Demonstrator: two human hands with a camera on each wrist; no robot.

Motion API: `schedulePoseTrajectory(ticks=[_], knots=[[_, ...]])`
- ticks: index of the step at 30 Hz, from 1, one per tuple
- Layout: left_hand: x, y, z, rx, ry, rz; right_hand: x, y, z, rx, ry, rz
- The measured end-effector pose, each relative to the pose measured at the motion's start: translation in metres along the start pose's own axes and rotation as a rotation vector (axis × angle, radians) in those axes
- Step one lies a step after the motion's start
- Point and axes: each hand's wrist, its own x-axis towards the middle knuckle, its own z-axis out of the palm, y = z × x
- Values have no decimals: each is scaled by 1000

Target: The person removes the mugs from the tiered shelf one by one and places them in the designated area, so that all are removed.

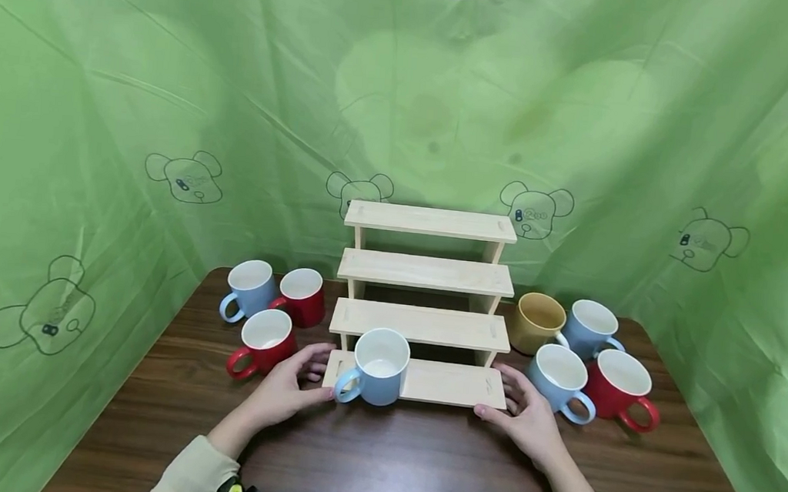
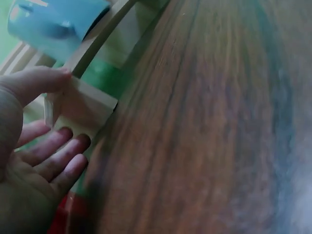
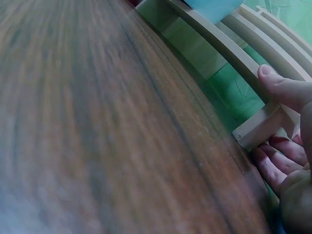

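Observation:
A pale wooden rack with stepped shelves stands on the table, and a light blue mug sits upright on the left part of its lowest shelf. My left hand grips the left end of that shelf, thumb at the front corner and fingers round the side. At the opposite end my right hand holds the shelf the same way. In the left wrist view, the left thumb touches the shelf's edge below the blue mug. The right wrist view has the right thumb on the front edge.
Left of the rack stand a blue mug and two red mugs. To its right are a yellow mug, two blue mugs and a red mug. A green curtain hangs behind the dark wooden table.

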Motion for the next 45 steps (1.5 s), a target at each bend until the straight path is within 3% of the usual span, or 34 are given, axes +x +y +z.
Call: schedulePoseTrajectory(ticks=[19, 27, 34, 45], knots=[[-6, 54, -16, 204, 41, 58, 1, 0, 5, -24, 24, 49], [-6, 85, -17, 136, 131, 146, 1, 0, 2, -30, 17, 44], [3, 106, -13, 100, 106, 211, 1, -3, 0, -33, 21, 60], [14, 108, 0, 72, 53, 253, 0, -1, 0, -35, 24, 69]])
